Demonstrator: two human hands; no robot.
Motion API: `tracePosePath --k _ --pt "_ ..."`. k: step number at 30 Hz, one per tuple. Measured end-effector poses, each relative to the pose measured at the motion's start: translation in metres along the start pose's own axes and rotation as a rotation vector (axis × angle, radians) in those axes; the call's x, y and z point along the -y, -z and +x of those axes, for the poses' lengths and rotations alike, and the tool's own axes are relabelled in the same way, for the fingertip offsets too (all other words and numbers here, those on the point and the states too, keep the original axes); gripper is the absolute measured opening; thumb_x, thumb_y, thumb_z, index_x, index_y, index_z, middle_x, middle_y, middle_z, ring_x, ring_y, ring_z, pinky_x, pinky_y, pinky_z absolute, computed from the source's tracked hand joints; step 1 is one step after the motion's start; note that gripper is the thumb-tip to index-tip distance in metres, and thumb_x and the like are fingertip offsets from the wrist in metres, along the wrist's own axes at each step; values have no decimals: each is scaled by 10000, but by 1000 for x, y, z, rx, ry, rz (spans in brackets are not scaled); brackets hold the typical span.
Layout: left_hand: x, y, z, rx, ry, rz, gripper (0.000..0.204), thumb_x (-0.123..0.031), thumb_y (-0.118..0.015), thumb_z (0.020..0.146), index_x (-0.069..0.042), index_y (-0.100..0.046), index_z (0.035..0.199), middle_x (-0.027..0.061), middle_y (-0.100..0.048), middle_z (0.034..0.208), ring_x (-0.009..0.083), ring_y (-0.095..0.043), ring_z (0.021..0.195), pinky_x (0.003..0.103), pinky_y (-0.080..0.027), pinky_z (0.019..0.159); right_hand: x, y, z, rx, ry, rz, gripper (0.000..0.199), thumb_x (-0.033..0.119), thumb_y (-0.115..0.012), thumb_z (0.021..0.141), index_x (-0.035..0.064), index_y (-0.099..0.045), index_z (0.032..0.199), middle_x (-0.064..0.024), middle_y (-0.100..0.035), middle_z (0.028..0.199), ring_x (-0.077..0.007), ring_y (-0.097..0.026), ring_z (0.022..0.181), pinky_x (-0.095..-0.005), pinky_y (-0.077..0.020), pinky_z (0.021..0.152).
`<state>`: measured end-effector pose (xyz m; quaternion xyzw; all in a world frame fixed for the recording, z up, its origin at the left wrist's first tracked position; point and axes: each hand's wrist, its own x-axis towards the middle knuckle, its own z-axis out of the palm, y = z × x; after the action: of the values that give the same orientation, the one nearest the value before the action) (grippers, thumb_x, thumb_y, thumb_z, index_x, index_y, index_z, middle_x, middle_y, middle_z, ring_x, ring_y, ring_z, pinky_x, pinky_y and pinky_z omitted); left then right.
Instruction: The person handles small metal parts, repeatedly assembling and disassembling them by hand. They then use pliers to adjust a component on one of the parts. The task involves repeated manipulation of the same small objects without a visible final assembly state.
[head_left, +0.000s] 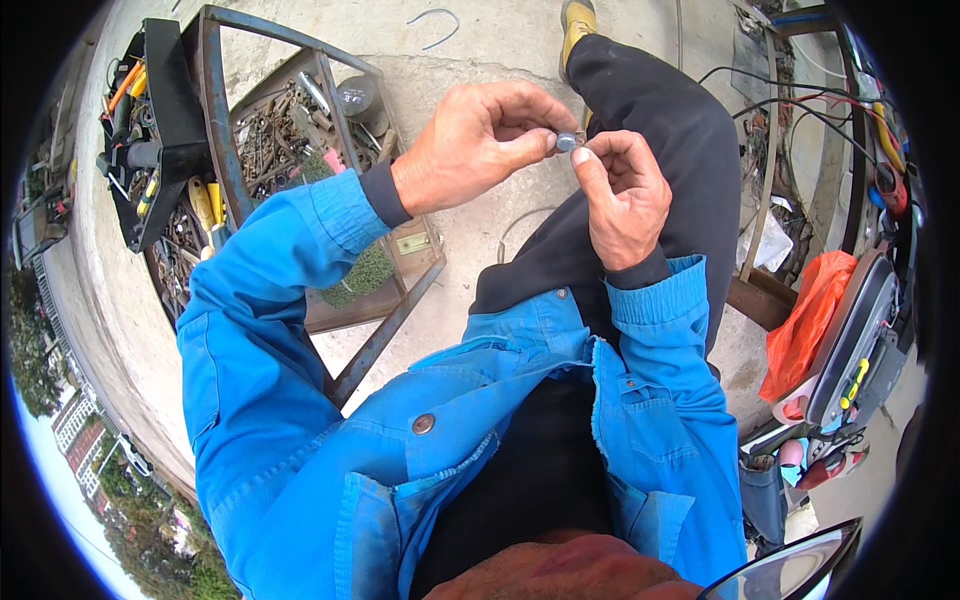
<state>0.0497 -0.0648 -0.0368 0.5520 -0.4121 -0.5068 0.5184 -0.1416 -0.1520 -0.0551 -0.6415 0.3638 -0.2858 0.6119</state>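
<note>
A small grey rounded piece (567, 142), shiny and with a brownish end, is held up between my two hands above my dark-trousered leg. My left hand (478, 140) pinches it between thumb and fingertips from the left. From the right, the thumb and bent fingers of my right hand (626, 195) close on its other end. The piece is too small and partly covered to tell its exact kind. Blue jacket sleeves reach to both wrists.
A wooden tray (412, 272) with loose bolts and metal scraps lies left, behind a bluish metal frame (212, 100). Beside it stands a black toolbox (180, 120) with screwdrivers. At right are an orange plastic bag (815, 310), cables and another metal frame. A bent wire (440, 12) lies ahead.
</note>
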Motion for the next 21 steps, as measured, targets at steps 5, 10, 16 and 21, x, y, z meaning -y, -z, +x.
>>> tracePosePath --k 5,10,16,21 --pt "-3 1 0 15 54 44 255 -15 -673 972 20 -708 1222 104 -764 1119 160 -728 1044 317 -592 952 -1 2 1 7 79 -110 97 30 -747 910 20 -656 941 -14 -672 813 -69 -621 707 -241 -491 627" --pt "-4 1 0 24 114 19 246 -11 -675 958 20 -715 1199 96 -763 1103 140 -726 1016 297 -588 926 -2 3 2 28 127 -181 96 36 -748 904 18 -655 921 -8 -656 794 -65 -596 679 -244 -471 608" --pt "-1 2 1 15 114 -17 232 -18 -657 969 18 -707 1192 84 -760 1075 141 -726 996 305 -593 906 -1 3 1 60 -52 6 104 49 -749 915 8 -657 942 6 -655 783 -46 -593 699 -220 -462 619" --pt "2 3 4 31 80 -79 249 -15 -657 974 -1 -706 1218 66 -750 1067 122 -708 968 296 -588 880 3 5 1 78 -142 -12 112 69 -744 932 -5 -665 960 6 -667 791 -36 -594 715 -214 -463 629"
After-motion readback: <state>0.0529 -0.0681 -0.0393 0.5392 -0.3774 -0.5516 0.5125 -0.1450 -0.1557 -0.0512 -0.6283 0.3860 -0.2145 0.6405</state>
